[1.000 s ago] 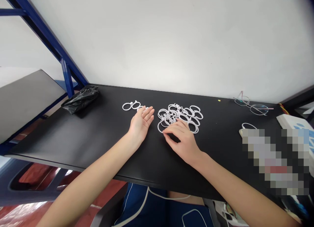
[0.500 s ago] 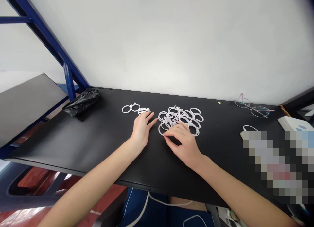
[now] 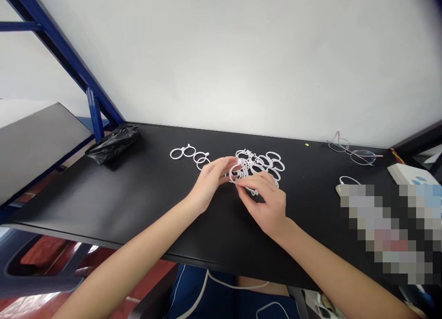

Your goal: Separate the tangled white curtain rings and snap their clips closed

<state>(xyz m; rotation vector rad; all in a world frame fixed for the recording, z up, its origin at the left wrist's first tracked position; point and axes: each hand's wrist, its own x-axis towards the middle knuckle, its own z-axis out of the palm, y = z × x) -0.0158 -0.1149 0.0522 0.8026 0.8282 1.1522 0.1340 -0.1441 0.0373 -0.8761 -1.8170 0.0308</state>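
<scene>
My right hand [image 3: 264, 197] pinches the lower edge of a white curtain ring [image 3: 230, 172] between thumb and fingertips, holding it raised and tilted up at the near left side of a heap of similar rings [image 3: 272, 160]. My left hand [image 3: 210, 178] is beside that ring's left side, fingers stretched out and apart; whether they touch it is hard to make out. Small eyelets show on some rings, and the heap is partly hidden behind my right hand. Left of the heap, several separate rings [image 3: 177, 153] lie flat on the black table [image 3: 145, 194].
A crumpled black plastic bag [image 3: 113, 143] lies at the table's left end beside a blue metal frame [image 3: 95, 114]. Eyeglasses [image 3: 362, 157] rest at the back right. A white box [image 3: 402, 174] and a blurred-out object [image 3: 380, 231] are on the right. A white wall stands behind.
My left hand has moved right, from the separate rings to the heap. The ring in my right hand's pinch has come up off the table. Two left-hand rings now lie overlapping, uncovered.
</scene>
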